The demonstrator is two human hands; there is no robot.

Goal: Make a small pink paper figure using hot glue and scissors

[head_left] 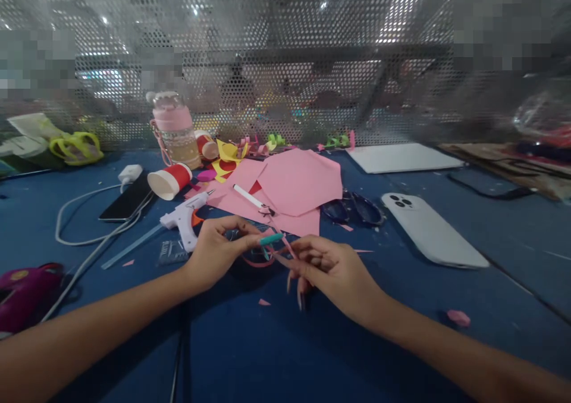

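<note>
My left hand (218, 245) is closed in a pinch, its thumb and index finger on a short teal stick-like piece (271, 239). A thin pink paper strip (259, 264) curls below that piece and runs across to my right hand (332, 269). That hand pinches the strip between thumb and index finger, with its other fingers curled below. Both hands are just above the blue table. Behind them lie pink paper sheets (298, 183) and a white marker (248, 196). A white glue gun (184, 218) with a clear glue stick lies beside my left hand.
Dark-handled scissors (352, 209) and a white phone (435, 230) lie to the right. A red paper cup (172, 181), a bottle (176, 132) and a black phone (127, 197) with a white cable are at left. A perforated metal panel (276, 63) stands behind.
</note>
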